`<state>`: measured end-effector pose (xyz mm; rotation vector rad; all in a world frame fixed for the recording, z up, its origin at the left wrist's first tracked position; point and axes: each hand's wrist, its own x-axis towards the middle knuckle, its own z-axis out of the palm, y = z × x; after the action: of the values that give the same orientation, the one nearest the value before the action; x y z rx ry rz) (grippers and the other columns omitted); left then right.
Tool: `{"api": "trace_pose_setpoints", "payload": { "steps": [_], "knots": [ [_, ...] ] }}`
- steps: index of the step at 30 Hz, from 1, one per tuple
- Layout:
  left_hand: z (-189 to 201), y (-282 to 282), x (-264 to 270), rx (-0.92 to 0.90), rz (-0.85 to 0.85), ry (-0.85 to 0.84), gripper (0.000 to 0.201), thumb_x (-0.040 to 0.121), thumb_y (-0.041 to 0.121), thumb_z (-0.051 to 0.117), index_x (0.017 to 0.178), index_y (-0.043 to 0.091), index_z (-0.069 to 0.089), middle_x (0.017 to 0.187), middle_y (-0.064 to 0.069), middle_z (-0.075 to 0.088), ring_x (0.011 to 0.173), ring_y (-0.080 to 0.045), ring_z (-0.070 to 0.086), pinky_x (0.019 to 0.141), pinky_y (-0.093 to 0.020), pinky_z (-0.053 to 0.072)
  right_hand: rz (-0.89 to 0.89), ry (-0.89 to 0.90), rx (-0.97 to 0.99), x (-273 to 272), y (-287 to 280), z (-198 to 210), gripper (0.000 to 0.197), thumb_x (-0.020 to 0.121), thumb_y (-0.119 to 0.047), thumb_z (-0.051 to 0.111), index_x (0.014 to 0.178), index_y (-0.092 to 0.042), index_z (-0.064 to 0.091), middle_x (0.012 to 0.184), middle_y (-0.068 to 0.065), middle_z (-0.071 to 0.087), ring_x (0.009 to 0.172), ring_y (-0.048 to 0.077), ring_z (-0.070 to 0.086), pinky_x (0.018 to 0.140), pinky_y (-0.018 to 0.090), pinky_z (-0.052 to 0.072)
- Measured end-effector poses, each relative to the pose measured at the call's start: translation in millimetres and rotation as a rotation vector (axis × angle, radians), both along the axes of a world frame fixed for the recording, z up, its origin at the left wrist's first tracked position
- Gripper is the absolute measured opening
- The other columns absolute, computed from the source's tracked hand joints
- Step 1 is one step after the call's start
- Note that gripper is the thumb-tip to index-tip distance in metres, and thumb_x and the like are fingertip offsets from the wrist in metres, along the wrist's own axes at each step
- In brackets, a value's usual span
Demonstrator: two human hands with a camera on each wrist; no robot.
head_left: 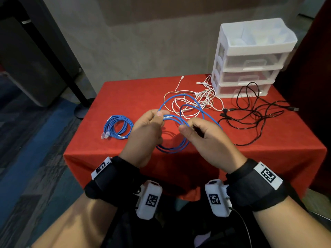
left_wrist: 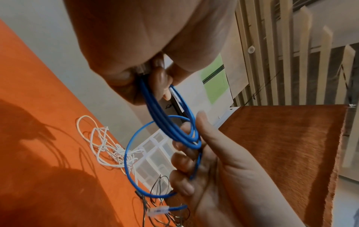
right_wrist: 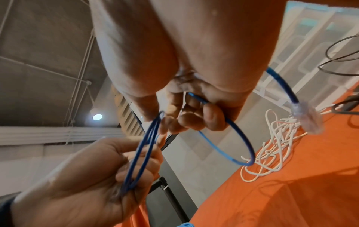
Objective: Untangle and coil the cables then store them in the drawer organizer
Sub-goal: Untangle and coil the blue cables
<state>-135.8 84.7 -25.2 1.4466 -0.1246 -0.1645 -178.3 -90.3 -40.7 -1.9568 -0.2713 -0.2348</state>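
Both hands hold one blue network cable in loops above the front of the red table. My left hand pinches the gathered loops between thumb and fingers; in the left wrist view several strands run out of the left hand. My right hand grips the other side of the coil and, in the right wrist view, curls its fingers round a loose strand ending in a clear plug. The white drawer organizer stands at the back right, drawers closed.
A second blue cable lies coiled on the table to the left. A tangle of white cables lies behind the hands. Black cables sprawl in front of the organizer at the right. The table's front edge is just below my wrists.
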Motion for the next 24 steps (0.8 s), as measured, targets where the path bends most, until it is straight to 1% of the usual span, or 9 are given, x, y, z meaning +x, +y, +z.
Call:
{"api": "trace_pose_setpoints", "payload": {
  "steps": [3, 5, 7, 11, 14, 16, 18, 21, 24],
  "knots": [
    [0.0, 4.7, 4.6, -0.007, -0.011, -0.007, 0.028, 0.109, 0.021, 0.041, 0.104, 0.015, 0.067, 0.064, 0.006, 0.027, 0.047, -0.002, 0.019, 0.040, -0.015, 0.018, -0.029, 0.017, 0.140, 1.8, -8.7, 0.9, 0.025, 0.102, -0.028, 0.062, 0.087, -0.009, 0.064, 0.075, 0.003, 0.043, 0.071, 0.014, 0.038, 0.066, 0.033, 0.035],
    [-0.9, 3.3, 4.5, 0.041, -0.011, -0.041, 0.030, 0.109, 0.022, 0.041, 0.103, 0.017, 0.071, 0.066, 0.004, 0.025, 0.048, -0.004, 0.019, 0.041, -0.017, 0.018, -0.039, 0.035, 0.207, 3.4, -11.1, 3.8, 0.013, 0.099, -0.023, 0.067, 0.095, -0.011, 0.070, 0.074, -0.001, 0.044, 0.070, 0.013, 0.038, 0.065, 0.029, 0.035],
    [-2.4, -0.3, 3.5, 0.089, -0.009, -0.088, 0.032, 0.108, 0.025, 0.043, 0.102, 0.020, 0.074, 0.065, 0.002, 0.026, 0.049, -0.007, 0.019, 0.042, -0.020, 0.020, -0.032, 0.050, 0.204, 6.4, -10.3, 5.2, 0.013, 0.096, -0.023, 0.071, 0.103, -0.013, 0.073, 0.072, -0.003, 0.043, 0.067, 0.013, 0.037, 0.063, 0.029, 0.033],
    [-2.8, -4.9, 1.9, 0.117, -0.001, -0.127, 0.032, 0.108, 0.030, 0.045, 0.105, 0.021, 0.076, 0.060, 0.005, 0.027, 0.048, -0.010, 0.020, 0.045, -0.022, 0.018, 0.004, 0.043, 0.164, 9.4, -7.3, 5.8, 0.012, 0.097, -0.022, 0.070, 0.092, -0.012, 0.074, 0.073, 0.006, 0.046, 0.069, 0.016, 0.040, 0.065, 0.035, 0.034],
    [-5.4, 2.1, 9.0, 0.150, 0.100, -0.131, 0.033, 0.109, 0.029, 0.043, 0.098, 0.016, 0.072, 0.051, 0.015, 0.040, 0.044, -0.002, 0.029, 0.042, -0.019, 0.025, -0.042, 0.010, 0.079, 8.5, -11.9, 11.6, 0.016, 0.098, -0.021, 0.067, 0.085, -0.016, 0.075, 0.073, 0.008, 0.062, 0.069, 0.018, 0.051, 0.069, 0.040, 0.044],
    [-9.4, 14.6, 20.4, 0.139, 0.205, -0.126, 0.034, 0.108, 0.031, 0.045, 0.083, 0.018, 0.064, 0.055, 0.013, 0.037, 0.043, -0.003, 0.027, 0.042, -0.022, 0.023, -0.078, -0.023, 0.084, 7.4, -22.1, 15.4, 0.017, 0.100, -0.016, 0.065, 0.087, -0.017, 0.076, 0.075, -0.003, 0.068, 0.071, 0.013, 0.057, 0.071, 0.034, 0.047],
    [-11.9, 30.1, 34.1, 0.121, 0.320, -0.097, 0.037, 0.108, 0.029, 0.046, 0.072, 0.020, 0.051, 0.053, 0.009, 0.032, 0.041, -0.004, 0.026, 0.041, -0.022, 0.022, -0.068, -0.022, 0.140, 6.6, -36.3, 20.8, 0.014, 0.100, -0.014, 0.064, 0.096, -0.015, 0.077, 0.074, -0.010, 0.068, 0.065, 0.003, 0.055, 0.065, 0.022, 0.046],
    [-17.1, 50.8, 50.1, 0.225, 0.415, -0.097, 0.043, 0.107, 0.030, 0.049, 0.065, 0.021, 0.050, 0.053, 0.008, 0.033, 0.044, -0.009, 0.027, 0.045, -0.024, 0.023, -0.024, 0.034, 0.185, 6.3, -56.0, 23.1, 0.013, 0.098, -0.011, 0.065, 0.109, -0.014, 0.072, 0.068, 0.008, 0.062, 0.050, 0.005, 0.041, 0.050, 0.016, 0.034],
    [-16.8, 62.6, 59.7, 0.295, 0.456, -0.131, 0.039, 0.105, 0.034, 0.050, 0.069, 0.021, 0.052, 0.061, 0.003, 0.034, 0.055, -0.015, 0.028, 0.054, -0.032, 0.025, -0.031, 0.062, 0.089, 6.1, -67.6, 18.6, 0.010, 0.095, -0.015, 0.070, 0.104, -0.017, 0.072, 0.062, 0.003, 0.055, 0.054, 0.010, 0.039, 0.054, 0.021, 0.033]
  ]
}}
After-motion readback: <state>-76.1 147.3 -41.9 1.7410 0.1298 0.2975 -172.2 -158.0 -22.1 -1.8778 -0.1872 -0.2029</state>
